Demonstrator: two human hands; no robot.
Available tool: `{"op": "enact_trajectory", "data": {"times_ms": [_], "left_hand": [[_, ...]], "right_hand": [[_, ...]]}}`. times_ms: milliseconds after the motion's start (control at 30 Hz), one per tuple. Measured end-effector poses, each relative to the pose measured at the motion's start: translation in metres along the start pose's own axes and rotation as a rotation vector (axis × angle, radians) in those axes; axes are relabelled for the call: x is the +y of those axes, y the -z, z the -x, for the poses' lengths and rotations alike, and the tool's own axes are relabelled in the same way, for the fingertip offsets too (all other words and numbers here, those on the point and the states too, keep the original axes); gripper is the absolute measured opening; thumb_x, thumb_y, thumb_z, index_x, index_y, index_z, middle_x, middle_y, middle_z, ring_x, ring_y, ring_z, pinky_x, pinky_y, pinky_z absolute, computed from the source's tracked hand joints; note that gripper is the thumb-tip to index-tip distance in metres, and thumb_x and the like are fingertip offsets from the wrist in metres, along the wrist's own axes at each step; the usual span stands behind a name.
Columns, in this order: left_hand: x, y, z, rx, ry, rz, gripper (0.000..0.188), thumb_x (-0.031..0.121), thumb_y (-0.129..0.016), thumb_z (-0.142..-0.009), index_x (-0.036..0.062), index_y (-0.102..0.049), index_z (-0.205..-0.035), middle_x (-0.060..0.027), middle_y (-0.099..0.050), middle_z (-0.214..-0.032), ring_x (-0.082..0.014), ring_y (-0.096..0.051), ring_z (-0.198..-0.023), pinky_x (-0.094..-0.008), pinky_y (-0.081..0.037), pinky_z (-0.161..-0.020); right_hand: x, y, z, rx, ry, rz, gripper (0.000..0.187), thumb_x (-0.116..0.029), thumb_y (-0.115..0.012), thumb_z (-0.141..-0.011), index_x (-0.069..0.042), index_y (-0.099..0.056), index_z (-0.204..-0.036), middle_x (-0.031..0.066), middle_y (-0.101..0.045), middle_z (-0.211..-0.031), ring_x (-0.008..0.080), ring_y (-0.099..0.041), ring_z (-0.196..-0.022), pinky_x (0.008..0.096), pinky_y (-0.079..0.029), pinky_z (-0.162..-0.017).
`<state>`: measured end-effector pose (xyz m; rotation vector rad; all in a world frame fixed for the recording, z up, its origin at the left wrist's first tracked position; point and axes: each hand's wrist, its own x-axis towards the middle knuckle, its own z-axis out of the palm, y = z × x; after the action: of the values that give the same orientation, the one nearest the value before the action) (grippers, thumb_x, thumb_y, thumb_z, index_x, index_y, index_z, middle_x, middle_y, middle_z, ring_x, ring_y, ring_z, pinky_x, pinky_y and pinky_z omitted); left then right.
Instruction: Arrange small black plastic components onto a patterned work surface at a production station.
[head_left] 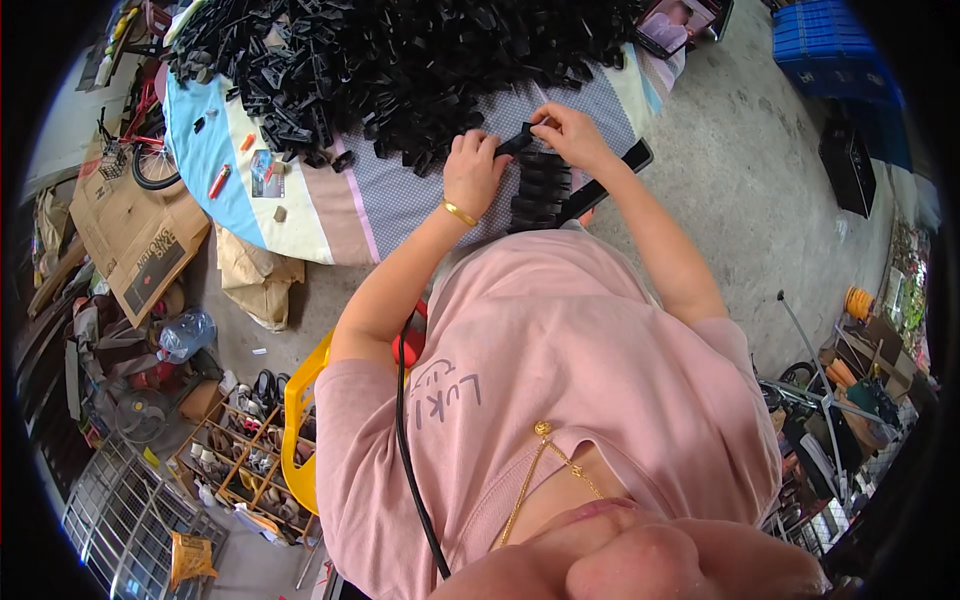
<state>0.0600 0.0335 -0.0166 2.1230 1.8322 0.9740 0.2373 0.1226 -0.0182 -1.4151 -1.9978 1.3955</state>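
Note:
My left hand (472, 172) and my right hand (568, 136) meet at the near edge of the table, each closed on one end of a small black plastic piece (516, 141). Just below it, close to my body, several similar black pieces (540, 190) lie side by side in a neat row. A long flat black bar (606, 184) slants beside that row, partly behind my right forearm. Beyond my hands, a large heap of loose black plastic pieces (400, 70) covers the far part of the table.
A striped and dotted cloth (340, 215) covers the table. On its left lie a red lighter (220, 181), a card (268, 174) and small scraps. A lit screen (672, 25) stands at the far right edge. A blue crate (830, 50) and black box (847, 165) stand rightward; a yellow chair (300, 430) is behind me.

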Motion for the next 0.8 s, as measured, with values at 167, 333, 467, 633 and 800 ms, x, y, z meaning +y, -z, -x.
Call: {"op": "enact_trajectory", "data": {"times_ms": [167, 333, 467, 633, 800], "left_hand": [[-0.008, -0.012, -0.004, -0.149, -0.016, -0.093, 0.016, 0.016, -0.065, -0.078, 0.0048, -0.063, -0.089, -0.0082, -0.059, -0.086, -0.0279, -0.054, -0.083, -0.0362, -0.048, -0.072], [-0.014, -0.019, -0.009, -0.107, -0.047, -0.07, 0.019, 0.013, -0.066, -0.076, 0.005, -0.064, -0.094, -0.0087, -0.059, -0.088, -0.0279, -0.054, -0.085, -0.0362, -0.048, -0.073], [-0.018, -0.017, -0.006, -0.065, 0.048, 0.041, 0.024, 0.009, -0.07, -0.071, 0.0038, -0.065, -0.094, -0.0092, -0.06, -0.09, -0.0286, -0.055, -0.085, -0.0371, -0.048, -0.075], [-0.02, -0.017, -0.011, -0.071, 0.062, 0.08, 0.021, 0.008, -0.072, -0.068, 0.0024, -0.067, -0.088, -0.0091, -0.061, -0.087, -0.0289, -0.056, -0.082, -0.0371, -0.048, -0.074], [-0.021, -0.015, -0.011, -0.086, 0.053, 0.075, 0.021, 0.009, -0.073, -0.067, 0.0027, -0.068, -0.087, -0.009, -0.061, -0.084, -0.0286, -0.056, -0.081, -0.0367, -0.048, -0.073]], "right_hand": [[0.001, -0.003, -0.008, -0.033, -0.034, -0.153, 0.018, -0.011, -0.067, -0.078, -0.003, -0.066, -0.095, 0.0077, -0.066, -0.08, 0.015, -0.063, -0.071, 0.0275, -0.049, -0.063], [0.012, 0.005, -0.009, -0.012, 0.217, 0.093, 0.024, -0.006, -0.067, -0.077, -0.001, -0.066, -0.1, 0.0081, -0.062, -0.094, 0.0152, -0.06, -0.072, 0.026, -0.049, -0.063], [0.008, 0.006, -0.001, 0.065, 0.372, 0.174, 0.025, -0.007, -0.069, -0.075, -0.002, -0.066, -0.099, 0.0085, -0.062, -0.092, 0.0188, -0.059, -0.072, 0.0267, -0.049, -0.064], [0.004, 0.002, 0.0, 0.203, 0.631, 0.393, 0.024, -0.011, -0.071, -0.071, -0.004, -0.067, -0.094, 0.0068, -0.062, -0.091, 0.0246, -0.057, -0.086, 0.032, -0.048, -0.075], [0.001, 0.011, -0.003, 0.128, 0.643, 0.469, 0.024, -0.011, -0.071, -0.069, -0.004, -0.067, -0.092, 0.0062, -0.061, -0.088, 0.0256, -0.055, -0.089, 0.0341, -0.047, -0.078]]}}
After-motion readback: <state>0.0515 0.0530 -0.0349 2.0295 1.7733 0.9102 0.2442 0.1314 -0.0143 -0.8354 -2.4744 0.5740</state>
